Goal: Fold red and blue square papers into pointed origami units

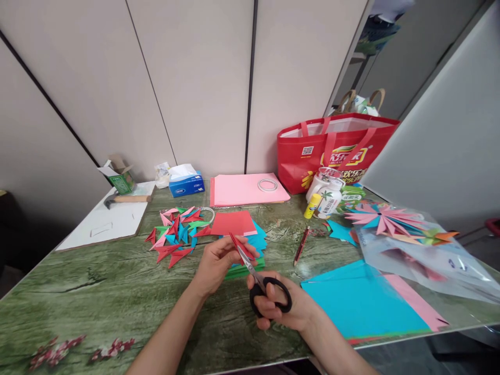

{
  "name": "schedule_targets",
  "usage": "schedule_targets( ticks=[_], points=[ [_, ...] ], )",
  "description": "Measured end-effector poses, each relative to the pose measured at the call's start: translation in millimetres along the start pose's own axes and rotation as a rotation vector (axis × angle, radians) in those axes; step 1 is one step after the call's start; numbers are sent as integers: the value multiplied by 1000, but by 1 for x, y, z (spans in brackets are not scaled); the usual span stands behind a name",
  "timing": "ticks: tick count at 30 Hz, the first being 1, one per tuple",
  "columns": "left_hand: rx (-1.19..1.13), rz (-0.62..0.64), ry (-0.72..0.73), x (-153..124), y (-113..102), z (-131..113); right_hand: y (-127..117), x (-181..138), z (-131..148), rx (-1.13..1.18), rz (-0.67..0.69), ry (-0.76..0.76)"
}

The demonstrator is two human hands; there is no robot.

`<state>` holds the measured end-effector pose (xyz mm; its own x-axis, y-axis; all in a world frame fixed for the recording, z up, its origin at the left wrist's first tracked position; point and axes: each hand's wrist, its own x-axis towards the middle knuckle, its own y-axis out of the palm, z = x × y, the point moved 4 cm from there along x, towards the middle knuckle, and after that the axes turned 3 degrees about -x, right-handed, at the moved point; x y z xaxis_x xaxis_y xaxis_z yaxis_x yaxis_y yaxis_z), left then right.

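Note:
Between its thumb and fingers, my left hand (216, 263) pinches a small folded piece of red paper (247, 252). My right hand (287, 304) has its fingers through the black handles of a pair of scissors (260, 284), whose blades lie along the red paper. Whether the blades are apart cannot be made out. Just beyond the hands is a stack of square papers, red (233, 223) on top, with blue (255, 240) and green (244, 270) sheets under it. Left of the stack lies a pile of folded paper points (182, 232) in red, pink, blue and green.
A red shopping bag (336, 151), white jar (328, 195) and yellow glue stick (312, 206) stand at the back right. Pink sheets (238, 188) and a tissue box (186, 184) are along the wall. Blue sheets (363, 302), a pencil (301, 246) and a hammer (127, 199) lie about.

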<state>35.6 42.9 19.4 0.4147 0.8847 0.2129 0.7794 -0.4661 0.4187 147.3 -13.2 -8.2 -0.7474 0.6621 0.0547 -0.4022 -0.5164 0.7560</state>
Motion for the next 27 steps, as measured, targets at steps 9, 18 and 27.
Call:
schedule_targets(
  ticks=[9, 18, 27],
  points=[
    [1, 36, 6, 0, 4, -2, 2, 0, 0, -12, 13, -5],
    [21, 45, 2, -1, 2, -1, -1, 0, -1, -29, 10, -16],
    [139, 27, -21, -2, 3, -1, -3, 0, 1, -106, -48, -43]
  ],
)
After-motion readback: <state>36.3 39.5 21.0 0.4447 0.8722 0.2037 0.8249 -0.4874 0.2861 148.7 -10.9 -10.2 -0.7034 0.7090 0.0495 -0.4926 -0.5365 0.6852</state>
